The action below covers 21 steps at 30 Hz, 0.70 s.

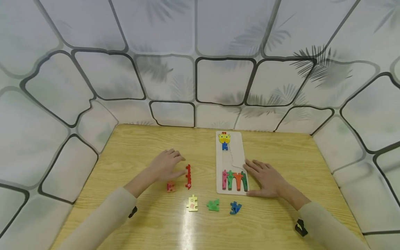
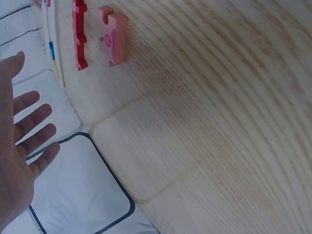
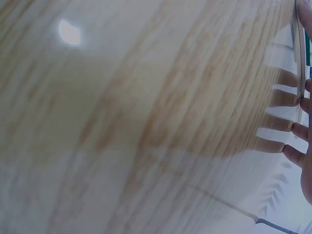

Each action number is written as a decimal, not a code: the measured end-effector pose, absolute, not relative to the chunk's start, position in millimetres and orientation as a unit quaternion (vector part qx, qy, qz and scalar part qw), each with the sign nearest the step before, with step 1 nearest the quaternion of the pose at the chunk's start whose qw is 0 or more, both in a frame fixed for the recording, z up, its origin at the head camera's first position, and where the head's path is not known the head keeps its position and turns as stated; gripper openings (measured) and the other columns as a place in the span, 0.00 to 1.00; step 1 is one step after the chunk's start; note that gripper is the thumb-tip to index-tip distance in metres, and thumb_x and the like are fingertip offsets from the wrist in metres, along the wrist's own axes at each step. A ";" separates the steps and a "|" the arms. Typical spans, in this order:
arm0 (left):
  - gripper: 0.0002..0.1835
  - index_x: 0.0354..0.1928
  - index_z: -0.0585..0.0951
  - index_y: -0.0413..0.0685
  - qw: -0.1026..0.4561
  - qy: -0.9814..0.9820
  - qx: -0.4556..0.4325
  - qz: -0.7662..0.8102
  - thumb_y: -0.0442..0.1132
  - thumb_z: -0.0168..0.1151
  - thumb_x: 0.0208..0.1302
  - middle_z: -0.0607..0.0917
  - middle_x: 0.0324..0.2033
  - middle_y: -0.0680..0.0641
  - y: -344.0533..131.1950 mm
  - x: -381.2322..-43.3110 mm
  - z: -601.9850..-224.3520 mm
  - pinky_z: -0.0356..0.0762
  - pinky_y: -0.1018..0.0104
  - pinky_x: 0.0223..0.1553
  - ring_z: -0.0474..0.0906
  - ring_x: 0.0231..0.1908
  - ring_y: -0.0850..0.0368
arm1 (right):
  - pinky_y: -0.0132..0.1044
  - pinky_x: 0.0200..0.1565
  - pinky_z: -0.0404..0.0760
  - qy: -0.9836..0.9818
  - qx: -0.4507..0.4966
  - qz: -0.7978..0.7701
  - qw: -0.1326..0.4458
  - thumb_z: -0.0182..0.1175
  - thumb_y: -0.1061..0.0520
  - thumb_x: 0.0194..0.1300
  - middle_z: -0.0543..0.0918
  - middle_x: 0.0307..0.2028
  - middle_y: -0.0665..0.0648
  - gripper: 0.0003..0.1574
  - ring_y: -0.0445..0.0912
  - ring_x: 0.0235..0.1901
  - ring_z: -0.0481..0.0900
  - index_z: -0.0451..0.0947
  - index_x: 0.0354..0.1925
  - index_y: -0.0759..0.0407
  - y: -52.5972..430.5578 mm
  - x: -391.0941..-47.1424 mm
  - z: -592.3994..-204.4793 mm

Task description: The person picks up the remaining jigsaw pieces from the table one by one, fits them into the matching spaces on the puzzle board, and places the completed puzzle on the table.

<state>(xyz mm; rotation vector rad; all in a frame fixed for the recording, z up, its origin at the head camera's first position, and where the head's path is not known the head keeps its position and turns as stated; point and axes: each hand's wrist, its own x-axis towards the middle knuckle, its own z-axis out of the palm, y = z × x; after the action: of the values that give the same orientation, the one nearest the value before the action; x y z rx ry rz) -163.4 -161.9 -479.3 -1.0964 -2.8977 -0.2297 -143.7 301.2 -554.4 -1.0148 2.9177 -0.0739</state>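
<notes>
My left hand (image 1: 167, 165), fingers loosely extended, hovers above the table beside a long red puzzle strip (image 1: 188, 176), holding nothing. Just below that hand lies a salmon-pink puzzle piece (image 2: 107, 41) marked with a number. At the right edge of a white puzzle board (image 1: 236, 147) rests my right hand (image 1: 265, 178), its fingertips touching the edge. On the board sit a yellow giraffe head (image 1: 224, 138), a blue piece (image 1: 224, 146) under it, and, along the bottom, pink (image 1: 224, 180), green (image 1: 230, 180), orange (image 1: 238, 181) and dark green (image 1: 244, 181) leg pieces.
Nearer the front, a yellow piece (image 1: 192, 203), a green piece (image 1: 213, 205) and a blue piece (image 1: 235, 208) lie loose on the wooden table (image 1: 150, 222). A patterned white panel (image 1: 172, 113) stands along the table's back edge, with others at both sides.
</notes>
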 end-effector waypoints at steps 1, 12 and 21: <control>0.26 0.58 0.85 0.47 0.022 -0.932 -0.354 -0.075 0.60 0.63 0.72 0.88 0.52 0.45 -163.9 -161.8 -479.5 0.83 0.45 0.60 0.82 0.55 0.46 | 0.67 0.73 0.69 0.944 -0.328 -0.024 0.028 0.57 0.13 0.59 0.60 0.83 0.57 0.70 0.62 0.79 0.63 0.56 0.83 0.50 301.4 -143.9 -554.6; 0.27 0.57 0.86 0.46 0.058 -0.931 -0.352 -0.074 0.59 0.68 0.68 0.88 0.49 0.45 -187.7 -148.7 -485.2 0.84 0.47 0.59 0.84 0.52 0.46 | 0.66 0.73 0.68 0.944 -0.327 -0.021 0.032 0.56 0.12 0.59 0.59 0.84 0.56 0.70 0.62 0.80 0.62 0.56 0.84 0.49 301.7 -144.3 -555.8; 0.31 0.61 0.84 0.47 0.031 -0.941 -0.323 -0.094 0.62 0.67 0.67 0.87 0.53 0.44 -203.9 -134.2 -489.8 0.83 0.44 0.60 0.83 0.55 0.45 | 0.66 0.73 0.69 0.945 -0.325 -0.014 0.035 0.54 0.11 0.59 0.59 0.84 0.56 0.70 0.62 0.80 0.62 0.56 0.84 0.49 300.7 -143.1 -555.4</control>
<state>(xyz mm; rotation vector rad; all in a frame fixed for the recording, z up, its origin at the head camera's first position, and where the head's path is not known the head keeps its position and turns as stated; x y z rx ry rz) -134.2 -203.9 -489.8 -0.9952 -2.9005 -0.2882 -143.1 300.7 -555.4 -0.9975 2.9049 -0.0427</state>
